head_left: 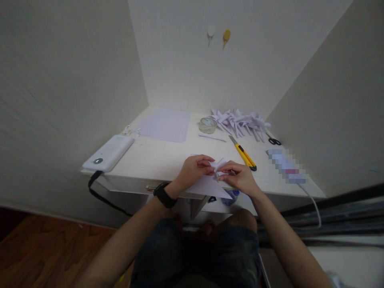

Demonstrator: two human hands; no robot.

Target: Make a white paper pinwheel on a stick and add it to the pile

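Both hands pinched the folded paper (pixel 210 182) at the worktop's (pixel 156 158) near edge: the left hand (pixel 195 168) gripped its upper fold, the right hand (pixel 238 176) its small flaps. The paper looked light, thin and easily creased, best held by its folded edges. A knife (pixel 243 154) lay nearby.

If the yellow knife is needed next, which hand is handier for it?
Probably the right hand: the yellow knife lies just beyond it on the table, while the left hand is farther away. Both hands now pinch the folded paper.
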